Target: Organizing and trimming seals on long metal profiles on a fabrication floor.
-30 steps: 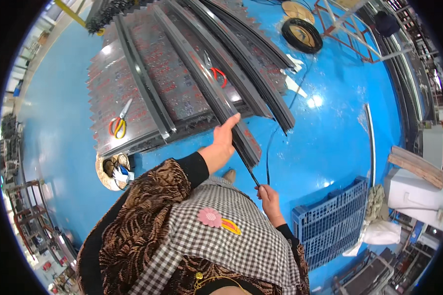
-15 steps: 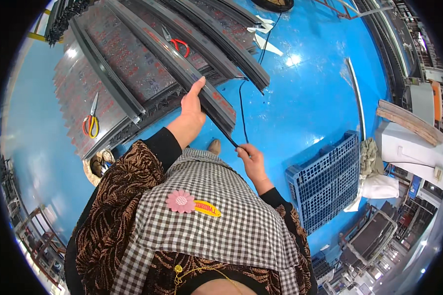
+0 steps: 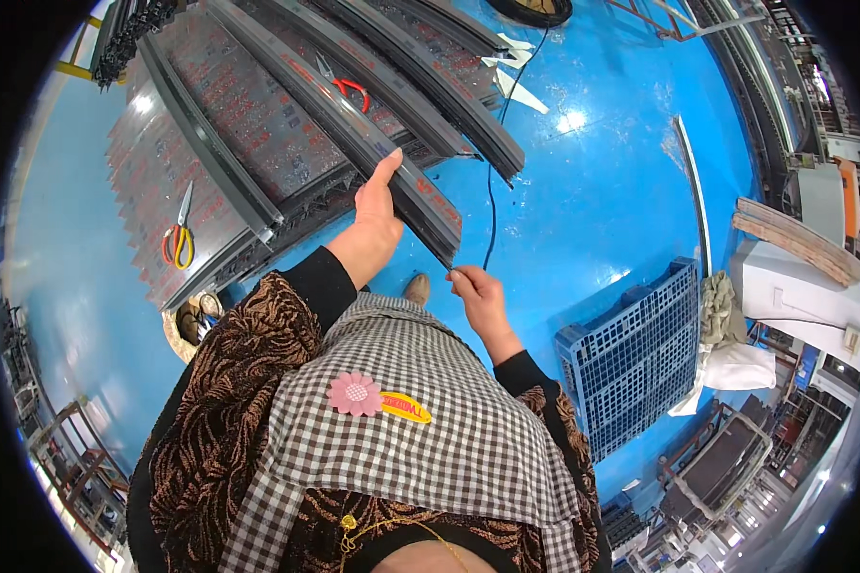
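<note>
The left hand (image 3: 377,207) clasped a long dark profile (image 3: 325,107) near its lower end as the right hand (image 3: 481,301), grip pressed together, pinched a black strip (image 3: 493,227).

My feed comes in bright, with white glare bouncing off the glossy blue floor (image 3: 602,177) and shiny sheet (image 3: 248,107). I get the grey profile (image 3: 327,110) sharply; the metal racks (image 3: 84,441) bend and soften toward the blacked-out edges.

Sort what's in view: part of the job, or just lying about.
Job in hand:
dark profile, held by the left hand
black cord, seemingly pinched by the right hand
possibly yellow-and-red-handled scissors, unheld

Lying about, it seems:
blue pallet
wooden planks
white sack
</note>
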The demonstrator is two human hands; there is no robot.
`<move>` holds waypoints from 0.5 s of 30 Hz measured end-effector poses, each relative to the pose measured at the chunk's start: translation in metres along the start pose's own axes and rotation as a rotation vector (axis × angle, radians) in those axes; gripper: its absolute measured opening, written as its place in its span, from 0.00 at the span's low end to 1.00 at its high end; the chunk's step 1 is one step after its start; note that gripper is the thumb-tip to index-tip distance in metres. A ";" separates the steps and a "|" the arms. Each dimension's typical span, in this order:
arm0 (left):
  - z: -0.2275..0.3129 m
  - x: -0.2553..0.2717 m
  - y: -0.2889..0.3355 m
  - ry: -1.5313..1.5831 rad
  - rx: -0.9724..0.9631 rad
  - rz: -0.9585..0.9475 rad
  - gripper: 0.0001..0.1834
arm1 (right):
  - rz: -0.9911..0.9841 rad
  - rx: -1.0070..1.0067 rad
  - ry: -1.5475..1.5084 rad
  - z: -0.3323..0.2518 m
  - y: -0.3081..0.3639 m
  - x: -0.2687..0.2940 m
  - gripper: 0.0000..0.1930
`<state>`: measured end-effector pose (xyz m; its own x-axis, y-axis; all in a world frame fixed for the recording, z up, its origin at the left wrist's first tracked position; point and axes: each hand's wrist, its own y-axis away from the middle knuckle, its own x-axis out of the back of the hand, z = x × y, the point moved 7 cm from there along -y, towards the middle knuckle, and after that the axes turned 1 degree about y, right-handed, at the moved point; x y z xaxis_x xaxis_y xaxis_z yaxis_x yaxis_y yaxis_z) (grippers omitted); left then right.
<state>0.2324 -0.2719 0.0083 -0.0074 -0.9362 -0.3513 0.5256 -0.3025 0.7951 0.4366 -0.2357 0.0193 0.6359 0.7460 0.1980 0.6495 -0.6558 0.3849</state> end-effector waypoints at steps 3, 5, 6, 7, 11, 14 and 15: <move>0.000 0.002 -0.001 -0.006 0.005 -0.007 0.20 | -0.026 -0.026 -0.017 0.016 0.011 0.012 0.09; -0.002 0.001 -0.002 -0.008 0.011 -0.015 0.20 | -0.053 -0.052 -0.029 0.027 0.016 0.021 0.08; -0.004 0.002 -0.003 -0.008 0.012 -0.015 0.20 | -0.054 -0.053 -0.029 0.025 0.014 0.019 0.08; -0.007 0.004 -0.005 -0.011 0.006 -0.003 0.20 | -0.041 -0.031 0.005 0.021 0.010 0.015 0.08; -0.009 0.006 -0.012 -0.023 -0.023 0.021 0.21 | 0.002 0.051 0.104 0.007 -0.004 0.005 0.07; -0.009 0.001 -0.008 -0.030 0.011 -0.055 0.23 | -0.015 0.261 0.373 0.008 0.011 0.023 0.08; -0.010 -0.002 -0.007 -0.033 0.025 -0.085 0.24 | -0.016 0.328 0.466 0.013 0.019 0.032 0.09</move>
<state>0.2372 -0.2664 -0.0016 -0.0795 -0.9124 -0.4016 0.5004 -0.3849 0.7755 0.4751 -0.2259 0.0210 0.4222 0.6795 0.6000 0.8003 -0.5903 0.1053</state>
